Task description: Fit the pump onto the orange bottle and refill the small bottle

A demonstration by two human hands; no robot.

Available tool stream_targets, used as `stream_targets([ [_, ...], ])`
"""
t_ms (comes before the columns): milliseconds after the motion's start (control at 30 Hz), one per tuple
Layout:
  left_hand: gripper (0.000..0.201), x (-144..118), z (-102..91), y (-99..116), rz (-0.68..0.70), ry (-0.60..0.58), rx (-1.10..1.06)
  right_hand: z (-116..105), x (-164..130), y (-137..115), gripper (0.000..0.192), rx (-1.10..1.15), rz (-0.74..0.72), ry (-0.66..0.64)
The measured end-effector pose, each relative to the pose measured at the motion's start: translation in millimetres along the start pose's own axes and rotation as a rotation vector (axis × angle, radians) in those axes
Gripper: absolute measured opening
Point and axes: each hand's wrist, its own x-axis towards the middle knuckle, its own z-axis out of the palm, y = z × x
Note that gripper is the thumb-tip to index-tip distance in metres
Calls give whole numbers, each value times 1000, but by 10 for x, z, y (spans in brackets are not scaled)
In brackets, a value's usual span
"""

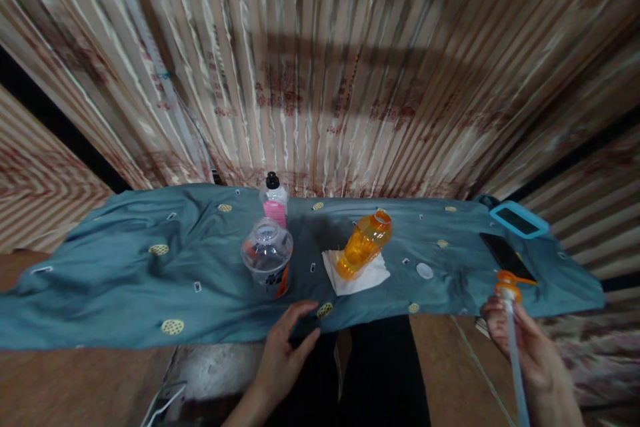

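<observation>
Head view: the right hand (530, 347) pinches an orange-topped pump tube (513, 340) upright in closed fingers, right of the teal cloth (125, 273); the left hand (285, 353) rests on the cloth's near edge, fingers loosely spread; an orange bottle (363, 245) lies tilted on a white napkin (356, 273), beside a clear jar (267, 257).
</observation>
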Motion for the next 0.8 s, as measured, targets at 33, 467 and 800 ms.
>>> stream_targets([
  [33,41,89,129,1,29,-13,-31,96,-50,-18,19,109,8,-4],
  [467,119,1172,1040,250,142,-32,-205,1467,-242,-802,20,871,-38,-29],
  [800,91,1398,1174,224,188,17,-201,1843,-168,-1203,29,754,-233,-45],
])
